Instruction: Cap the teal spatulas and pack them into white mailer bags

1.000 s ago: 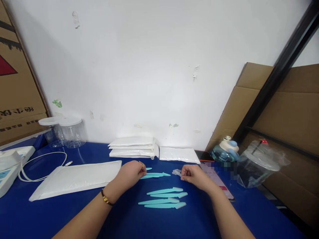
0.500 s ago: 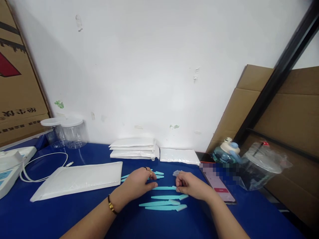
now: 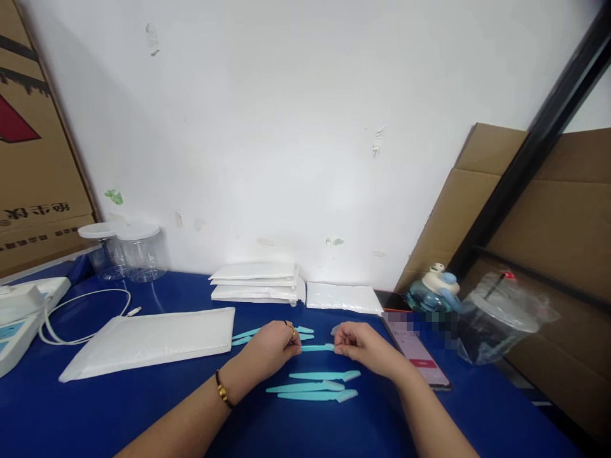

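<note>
A turquoise eyebrow razor [image 3: 317, 348] is stretched level between my two hands. My left hand [image 3: 275, 343] pinches its handle end, and the fingers of my right hand [image 3: 361, 343] close on its blade end, hiding the tip. Nearer to me lie three more eyebrow razors [image 3: 324, 376] side by side, blades to the right. Beyond my left hand, other turquoise razors [image 3: 243, 337] lie partly covered by it. A small translucent piece [image 3: 335, 330] shows just behind my right fingers; its kind is unclear.
White padded envelopes [image 3: 255, 273] are stacked by the wall, with another envelope [image 3: 157, 340] at left. A phone [image 3: 420, 362], a plastic-wrapped cup [image 3: 501, 318] and a toy-topped bottle [image 3: 434, 289] stand at right. Clear jars [image 3: 146, 254] and a white cable [image 3: 90, 294] are at left.
Both hands have carried the razor slightly away from me, toward the farther razors. My right hand has shifted a little left. The three near razors lie as before.
</note>
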`<state>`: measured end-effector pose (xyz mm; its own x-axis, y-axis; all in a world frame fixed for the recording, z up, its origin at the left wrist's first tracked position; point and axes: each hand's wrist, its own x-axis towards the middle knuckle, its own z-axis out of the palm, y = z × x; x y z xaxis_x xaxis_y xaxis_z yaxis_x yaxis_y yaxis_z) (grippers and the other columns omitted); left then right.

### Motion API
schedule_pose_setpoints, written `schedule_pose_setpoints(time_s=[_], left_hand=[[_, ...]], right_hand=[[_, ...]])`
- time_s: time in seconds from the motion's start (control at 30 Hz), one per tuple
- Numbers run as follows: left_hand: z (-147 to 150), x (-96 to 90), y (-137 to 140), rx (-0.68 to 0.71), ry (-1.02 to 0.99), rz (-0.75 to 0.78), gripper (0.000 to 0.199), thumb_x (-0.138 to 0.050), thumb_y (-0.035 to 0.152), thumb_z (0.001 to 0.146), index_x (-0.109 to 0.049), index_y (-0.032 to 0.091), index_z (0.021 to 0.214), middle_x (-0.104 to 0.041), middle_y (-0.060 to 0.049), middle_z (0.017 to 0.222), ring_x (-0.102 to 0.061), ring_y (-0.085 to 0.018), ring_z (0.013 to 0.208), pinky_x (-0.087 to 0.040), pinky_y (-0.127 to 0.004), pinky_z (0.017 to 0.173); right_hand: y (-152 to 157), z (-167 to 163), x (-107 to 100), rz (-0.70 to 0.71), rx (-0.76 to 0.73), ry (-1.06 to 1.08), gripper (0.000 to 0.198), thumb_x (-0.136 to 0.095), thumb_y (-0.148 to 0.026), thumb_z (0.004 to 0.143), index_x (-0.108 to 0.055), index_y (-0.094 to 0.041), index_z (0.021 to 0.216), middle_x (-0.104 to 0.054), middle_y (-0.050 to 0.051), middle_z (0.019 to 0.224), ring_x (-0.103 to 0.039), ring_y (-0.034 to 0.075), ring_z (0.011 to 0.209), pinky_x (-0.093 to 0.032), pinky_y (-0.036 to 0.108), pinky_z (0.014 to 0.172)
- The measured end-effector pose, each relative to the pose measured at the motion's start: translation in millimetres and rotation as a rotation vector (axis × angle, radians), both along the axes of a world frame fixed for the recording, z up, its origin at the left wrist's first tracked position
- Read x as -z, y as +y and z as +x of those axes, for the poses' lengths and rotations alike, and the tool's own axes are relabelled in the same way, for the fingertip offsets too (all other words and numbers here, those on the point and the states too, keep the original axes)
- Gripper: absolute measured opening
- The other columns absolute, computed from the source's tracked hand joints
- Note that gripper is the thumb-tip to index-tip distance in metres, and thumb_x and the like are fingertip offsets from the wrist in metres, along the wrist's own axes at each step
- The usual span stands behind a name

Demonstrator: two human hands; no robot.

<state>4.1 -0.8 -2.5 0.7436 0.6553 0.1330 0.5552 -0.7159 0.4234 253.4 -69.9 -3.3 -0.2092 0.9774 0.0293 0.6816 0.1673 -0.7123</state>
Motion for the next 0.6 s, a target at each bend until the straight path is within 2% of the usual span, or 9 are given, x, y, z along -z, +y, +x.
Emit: schedule_pose_setpoints(time_s=[0.17, 0.27, 0.37, 0.47, 0.53, 0.6], left_hand=[[-21.2, -14.0, 17.4, -0.118, 0.072, -0.022, 0.015, -0.051, 0.021, 0.076, -0.066, 0.020, 0.072, -0.065, -0.002, 0.079, -0.057, -0.015, 0.074, -0.038, -0.024, 0.066], [-31.6, -18.0, 23.5, -0.164, 0.127, -0.037, 0.015, -0.051, 0.022, 0.075, -0.066, 0.020, 0.073, -0.066, -0.002, 0.078, -0.058, -0.016, 0.074, -0.039, -0.024, 0.064], [-35.0, -18.3, 24.0, -0.220, 0.124, 0.011, 0.020, -0.053, 0.018, 0.073, -0.065, 0.020, 0.088, -0.065, -0.003, 0.086, -0.058, -0.018, 0.081, -0.040, -0.026, 0.068], [-32.3, -17.7, 19.8, -0.230, 0.071, 0.027, 0.025, -0.054, 0.019, 0.072, -0.063, 0.021, 0.096, -0.063, -0.003, 0.092, -0.057, -0.019, 0.087, -0.041, -0.027, 0.072], [-27.1, -16.0, 14.2, -0.162, 0.035, -0.016, 0.020, -0.054, 0.023, 0.075, -0.064, 0.022, 0.093, -0.063, -0.002, 0.090, -0.057, -0.018, 0.085, -0.041, -0.026, 0.072], [-19.9, -11.9, 7.0, -0.059, 0.003, -0.059, 0.019, -0.054, 0.029, 0.077, -0.065, 0.022, 0.091, -0.063, -0.002, 0.089, -0.057, -0.017, 0.084, -0.041, -0.025, 0.072]], right_hand=[[5.0, 18.5, 6.4, -0.010, 0.116, -0.026, 0.008, -0.060, -0.024, 0.076, -0.058, -0.017, 0.073, -0.054, -0.002, 0.063, -0.047, 0.011, 0.057, -0.034, 0.019, 0.051], [2.0, 23.4, 1.1, 0.036, 0.170, -0.072, 0.006, -0.062, -0.022, 0.073, -0.061, -0.016, 0.075, -0.054, -0.002, 0.064, -0.048, 0.011, 0.058, -0.035, 0.020, 0.052], [-6.4, 19.8, -8.2, 0.024, 0.076, -0.045, 0.011, -0.067, -0.025, 0.069, -0.062, -0.016, 0.073, -0.055, -0.001, 0.068, -0.049, 0.011, 0.060, -0.037, 0.020, 0.053], [-11.8, 13.0, -10.5, -0.132, -0.069, -0.050, 0.025, -0.079, -0.028, 0.054, -0.065, -0.016, 0.070, -0.054, -0.002, 0.066, -0.048, 0.010, 0.057, -0.035, 0.018, 0.049], [-11.7, 8.5, -7.1, -0.184, -0.101, -0.086, 0.027, -0.081, -0.026, 0.050, -0.066, -0.016, 0.070, -0.054, -0.003, 0.063, -0.047, 0.009, 0.055, -0.033, 0.017, 0.047], [-9.9, 4.7, -2.4, -0.180, -0.099, -0.108, 0.018, -0.076, -0.022, 0.055, -0.066, -0.016, 0.069, -0.054, -0.003, 0.060, -0.048, 0.009, 0.053, -0.033, 0.017, 0.046]])
